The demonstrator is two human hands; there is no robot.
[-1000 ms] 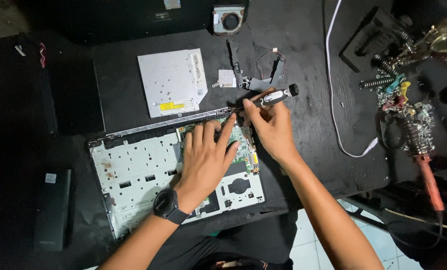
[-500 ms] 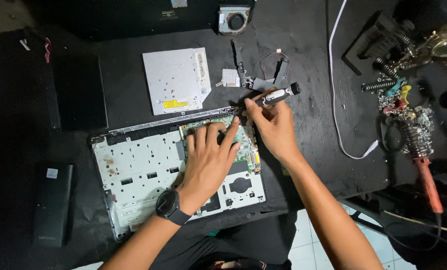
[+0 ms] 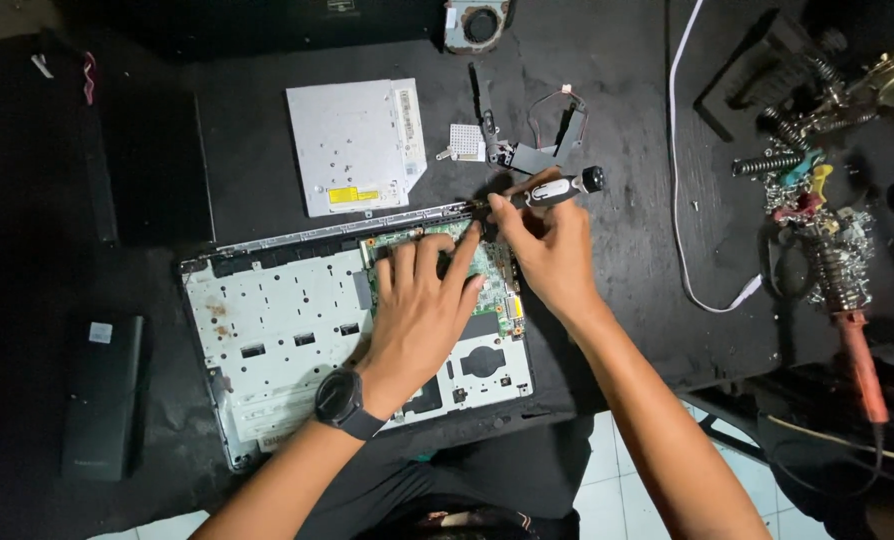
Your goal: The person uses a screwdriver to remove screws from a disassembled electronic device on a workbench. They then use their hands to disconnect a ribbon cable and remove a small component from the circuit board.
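The green circuit board (image 3: 482,262) sits in the upper right part of the opened laptop chassis (image 3: 277,325), which lies silver side up at the near edge of the black work surface (image 3: 627,260). Your left hand (image 3: 422,310) lies flat on the board, fingers spread and pressing, gripping nothing. Your right hand (image 3: 552,250) is closed around a small screwdriver (image 3: 552,190) with a silver and black handle; its tip points left toward the back edge of the chassis, just beyond your left fingertips. I cannot tell whether the tip is seated in a screw.

Judgement for this step: keep the driver in line with the screw axis, not slanted as the handle now lies, or the tip may slip and score the board. Keep the left palm's weight on the frame, off the small components. Turn slowly and lift the screw clear before it rolls.

Outward: just behind the chassis lies a flat silver optical drive (image 3: 357,145) with a yellow label, and beside it a small perforated white square (image 3: 465,140) and a dark bracket with thin wires (image 3: 542,150). A fan (image 3: 477,22) rests at the far edge. A white cable (image 3: 682,180) runs down the right. Far right: a heap of springs and clips (image 3: 817,210) and a red-handled tool (image 3: 860,365). At left, a dark flat block (image 3: 102,395). Pale floor tiles (image 3: 627,490) show below the table edge.
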